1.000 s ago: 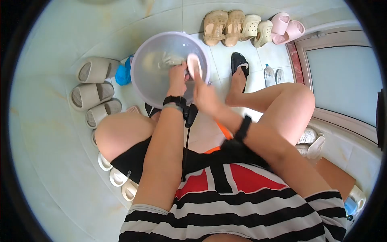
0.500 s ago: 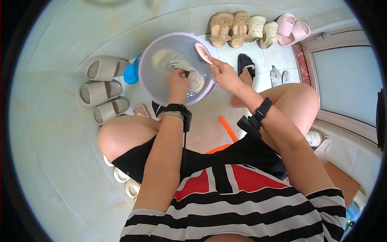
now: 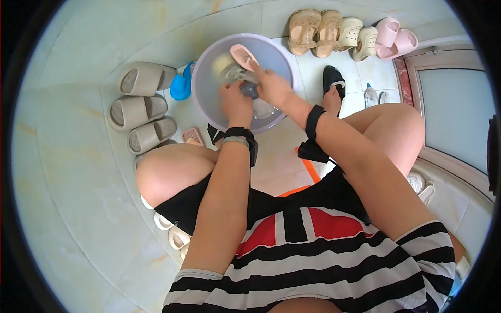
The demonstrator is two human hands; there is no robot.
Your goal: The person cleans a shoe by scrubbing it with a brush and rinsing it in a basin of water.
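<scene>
A pale lavender basin (image 3: pixel 206 99) of water stands on the floor before me. A whitish lace-up shoe (image 3: pixel 265 110) with a dark inside lies partly under the water in it. My left hand (image 3: pixel 237 104) is closed at the shoe's near left side, gripping it. With my right hand (image 3: pixel 275 89) I hold a pink scrub brush (image 3: pixel 241 54) by its handle, its head over the shoe's laces. The brush's bristles face down and are hidden. Whether they touch the shoe I cannot tell.
Grey slides (image 3: pixel 130 113) line the left wall beside a blue bundle (image 3: pixel 180 87). Brown sandals (image 3: pixel 304 32), cream clogs (image 3: pixel 349 34) and pink slides (image 3: pixel 399 44) stand at the back. A clear bottle (image 3: pixel 370 96) is right of my foot. An orange stool (image 3: pixel 311 171) shows below me.
My right hand has carried the brush leftward from the basin's right rim to above the shoe. The left hand stays on the shoe. The whole view has shifted slightly.
</scene>
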